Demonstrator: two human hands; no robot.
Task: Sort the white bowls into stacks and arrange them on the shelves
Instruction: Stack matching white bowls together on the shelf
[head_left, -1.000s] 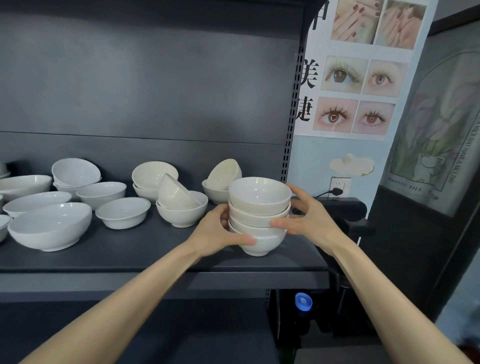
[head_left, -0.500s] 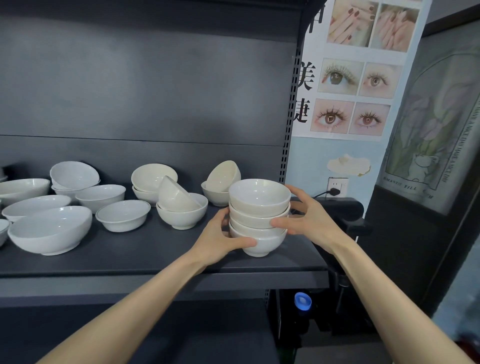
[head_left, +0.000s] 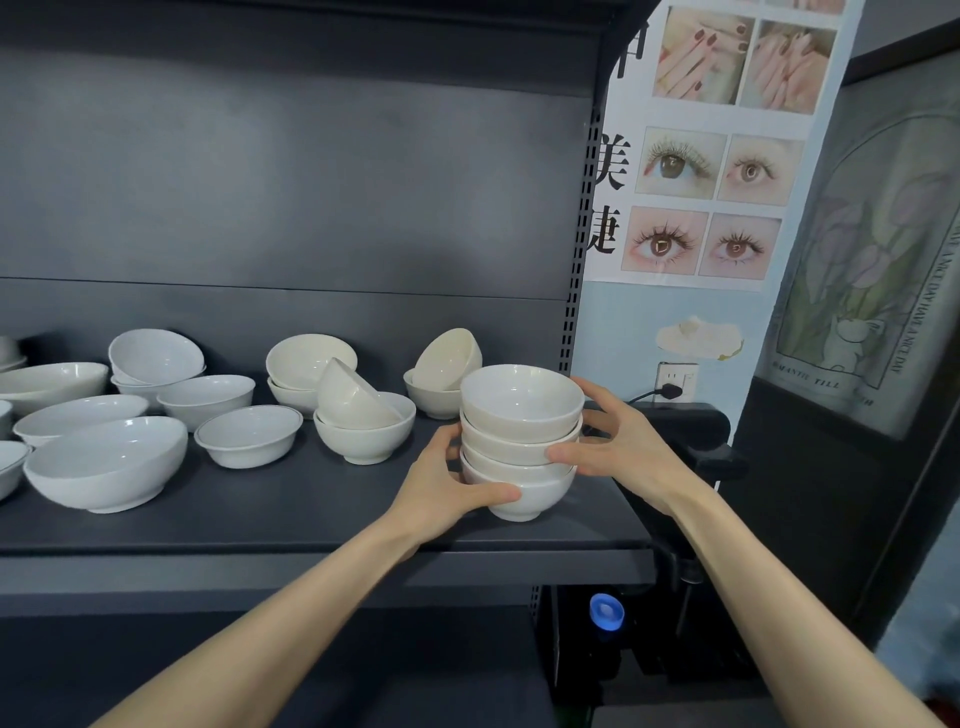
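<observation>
The left grip (head_left: 447, 486) is curled round the lowest bowl of a stack of four white bowls (head_left: 521, 405), with the thumb laid across the front of that bowl and the fingers out of sight behind it. The right grip (head_left: 626, 452) holds the stack from three o'clock. Its thumb presses on the middle bowls and its fingers are spread round the back, near the top rim. The stack stands upright near the front right end of the dark shelf (head_left: 291, 514). Its foot seems to rest on the board, though the view does not settle whether it is touching.

At nine o'clock from the stack, just beside the left grip, a tilted bowl (head_left: 353, 397) lies inside an upright bowl (head_left: 374, 441). At eleven o'clock, against the back panel, another tipped bowl (head_left: 449, 356) leans in a bowl beneath it. Further toward nine o'clock are a small shallow bowl (head_left: 249, 434) and a large bowl (head_left: 106, 462) that leans to one side, with more white bowls behind and beside them.

At one o'clock, beyond the shelf's upright, a poster (head_left: 717, 156) of nails and eyes hangs above a wall socket (head_left: 675, 379) with a black plug in it. At five o'clock, below the shelf, a blue cap (head_left: 607, 612) shows.
</observation>
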